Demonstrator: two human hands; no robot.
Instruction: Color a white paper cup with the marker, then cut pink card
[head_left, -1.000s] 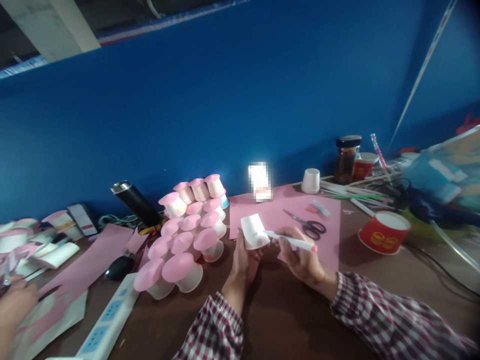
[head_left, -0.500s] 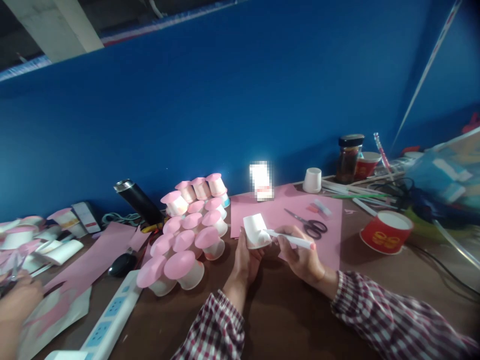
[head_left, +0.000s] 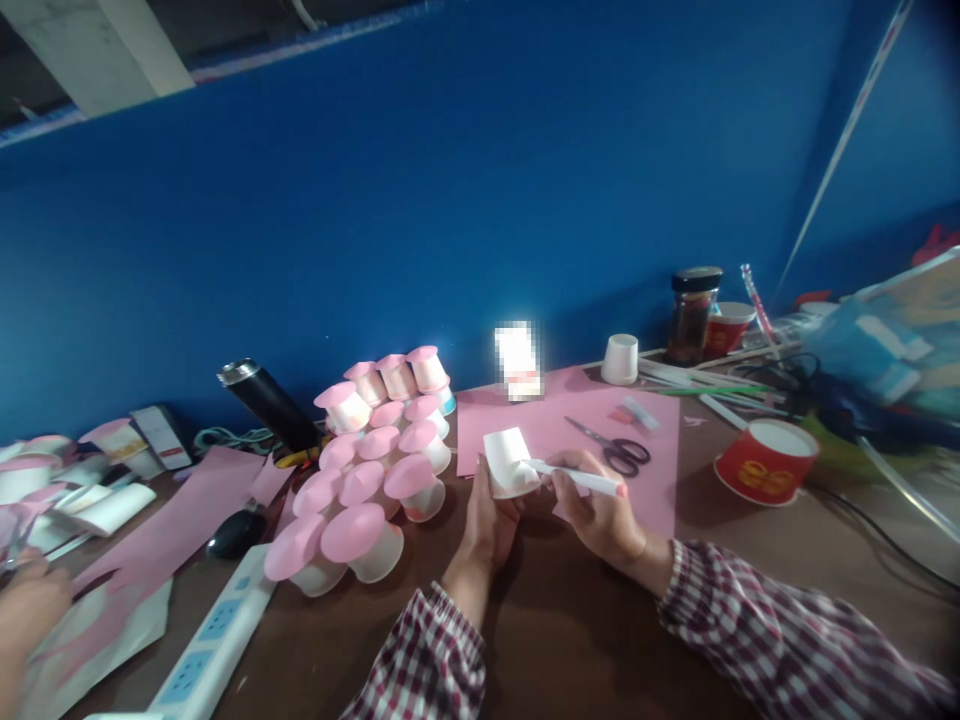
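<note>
Head view: a person in a checked shirt works at a brown bench [head_left: 570,630], both hands busy near the close edge of a pink sheet [head_left: 559,415]. The left hand [head_left: 487,525] is wrapped around a tilted white cup [head_left: 512,462], over that close edge. The right hand [head_left: 607,520] grips a white pen [head_left: 600,481] with a reddish end, its tip against the cup's side. On the sheet lie black-handled scissors [head_left: 607,443]. At its far edge stands a bright rectangle [head_left: 519,360], its face too pixelated for me to read. Right of the sheet sits a red paper tub [head_left: 769,465] with yellow printing I cannot make out. Left of the sheet, cups with pink discs on top [head_left: 352,530] stand crowded together; some show coloured print, too blurred to read. Farther left are a power strip [head_left: 202,650], marked with blue panels, and another person's hand [head_left: 34,600].
</note>
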